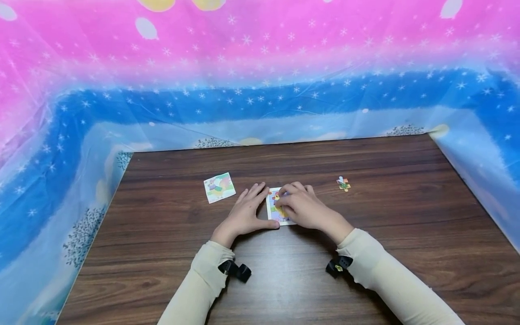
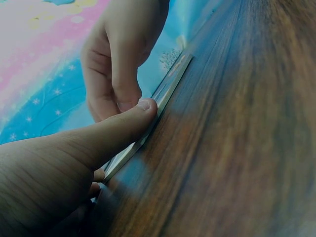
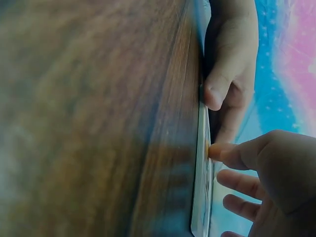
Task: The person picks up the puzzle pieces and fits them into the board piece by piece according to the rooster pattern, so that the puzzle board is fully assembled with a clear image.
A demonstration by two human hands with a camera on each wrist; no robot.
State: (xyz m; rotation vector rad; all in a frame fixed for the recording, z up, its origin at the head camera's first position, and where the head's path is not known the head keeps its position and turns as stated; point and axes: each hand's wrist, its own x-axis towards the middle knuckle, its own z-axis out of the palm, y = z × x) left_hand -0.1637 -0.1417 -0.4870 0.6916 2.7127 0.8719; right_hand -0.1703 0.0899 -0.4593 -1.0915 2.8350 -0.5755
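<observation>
A small picture puzzle [image 1: 274, 212] with a white border lies flat on the table between the two hands. My left hand [image 1: 246, 214] is spread along its left side, fingers straight. Its thumb [image 2: 143, 106] presses on the border at the near edge. My right hand [image 1: 305, 206] arches over the puzzle's right part with bent fingers and covers much of the picture. In the right wrist view its foremost fingertip [image 3: 216, 151] touches the puzzle's face, while the other fingers [image 3: 242, 183] hang loose. I cannot tell whether a piece is pinched there.
A square picture card [image 1: 219, 188] lies to the left of the puzzle. Loose jigsaw material [image 1: 343, 184] with knobbed edges lies to the right. The brown wooden table [image 1: 162, 253] ends at a pink and blue cloth [image 1: 260, 99] that rises behind and along its sides.
</observation>
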